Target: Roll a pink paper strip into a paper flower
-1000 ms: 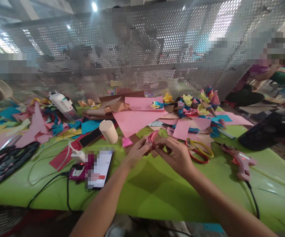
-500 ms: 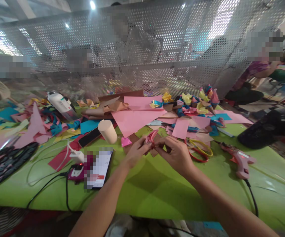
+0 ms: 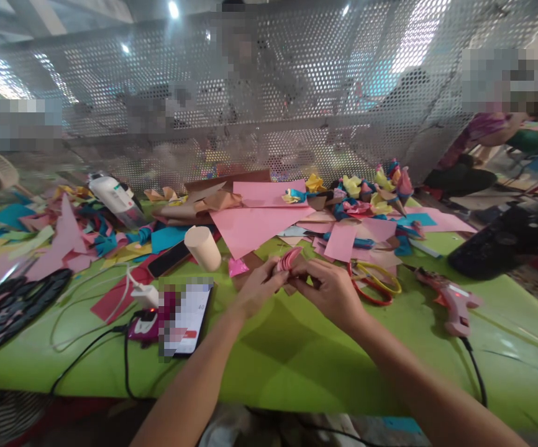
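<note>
A small pink piece of paper (image 3: 289, 259), folded into several layers, is held up between my two hands above the green table. My left hand (image 3: 260, 287) pinches its lower left side with thumb and fingers. On its right side, my right hand (image 3: 325, 284) closes with fingertips against the folds, partly hiding them. Just left of my hands lies a bright pink scrap (image 3: 238, 267) beside a brown paper piece. Scissors with yellow and red handles (image 3: 381, 282) rest to the right of my right hand.
A pink glue gun (image 3: 458, 307) and a black bottle (image 3: 502, 245) lie at right. Left are a phone (image 3: 192, 316), a power strip (image 3: 145, 326), a cardboard tube (image 3: 202, 248) and a white bottle (image 3: 113, 195). Coloured paper (image 3: 259, 226) covers the back, before a perforated metal screen (image 3: 269, 143).
The folded pink paper has turned slightly and its layers look more rounded. My right fingers have shifted up and closer around it. My left hand is almost still.
</note>
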